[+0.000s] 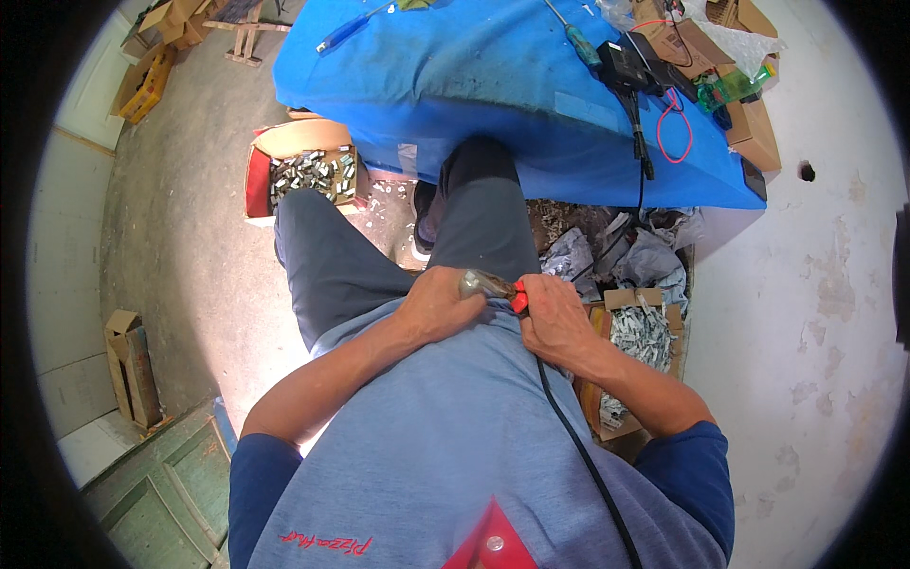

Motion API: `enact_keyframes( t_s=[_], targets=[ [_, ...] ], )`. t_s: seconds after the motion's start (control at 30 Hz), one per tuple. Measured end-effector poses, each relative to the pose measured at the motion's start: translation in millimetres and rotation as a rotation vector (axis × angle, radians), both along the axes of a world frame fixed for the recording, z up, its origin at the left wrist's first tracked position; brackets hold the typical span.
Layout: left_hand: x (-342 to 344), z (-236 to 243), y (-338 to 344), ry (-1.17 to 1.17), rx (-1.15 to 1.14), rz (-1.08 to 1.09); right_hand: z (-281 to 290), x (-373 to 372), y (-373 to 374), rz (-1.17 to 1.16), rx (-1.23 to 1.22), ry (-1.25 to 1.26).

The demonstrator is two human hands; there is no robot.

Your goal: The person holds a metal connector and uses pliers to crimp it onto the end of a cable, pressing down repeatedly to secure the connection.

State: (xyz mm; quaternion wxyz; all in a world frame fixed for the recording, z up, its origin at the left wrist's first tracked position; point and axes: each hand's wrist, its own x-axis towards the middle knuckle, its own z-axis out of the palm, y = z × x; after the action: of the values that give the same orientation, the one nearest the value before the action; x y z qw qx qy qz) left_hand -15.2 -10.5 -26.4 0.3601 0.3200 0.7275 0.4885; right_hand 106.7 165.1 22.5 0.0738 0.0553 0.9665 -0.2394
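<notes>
Above my lap, my left hand point(438, 305) is closed around a rounded, pale see-through piece point(471, 284). My right hand point(557, 321) is closed on a small tool with a red grip point(519, 298); fingers hide most of it, so its kind cannot be told. Between the two hands a brownish metal-looking part point(497, 284) bridges the piece and the red grip. From beneath my right hand a black cable point(569, 427) runs down over my grey-blue shirt. Both hands are close together at the waist, over my dark trousers point(488, 213).
Ahead stands a blue-covered table point(445, 66) with screwdrivers point(583, 47), a black adapter point(623, 66) and a green bottle point(735, 87). A box of small metal parts point(313, 175) sits on the floor at left. Right of my lap is a box of pale strips point(640, 337), near the white wall point(806, 284).
</notes>
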Motion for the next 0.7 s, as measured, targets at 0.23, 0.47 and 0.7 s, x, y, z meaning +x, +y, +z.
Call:
enact_keyframes(
  t_s=[0.23, 0.47, 0.7],
  targets=[
    [-2.5, 3.7, -2.0, -0.092, 0.072, -0.057, -14.4, -2.8, 4.2, 0.088, 0.034, 0.185],
    [1.5, -6.4, 0.8, -0.27, 0.078, -0.078, 2.7, -5.9, 8.5, 0.096, 0.064, 0.081],
    [-0.9, 2.5, -0.1, -0.35, 0.112, -0.149, 11.0, 2.3, 1.7, -0.001, -0.132, -0.107]
  ],
)
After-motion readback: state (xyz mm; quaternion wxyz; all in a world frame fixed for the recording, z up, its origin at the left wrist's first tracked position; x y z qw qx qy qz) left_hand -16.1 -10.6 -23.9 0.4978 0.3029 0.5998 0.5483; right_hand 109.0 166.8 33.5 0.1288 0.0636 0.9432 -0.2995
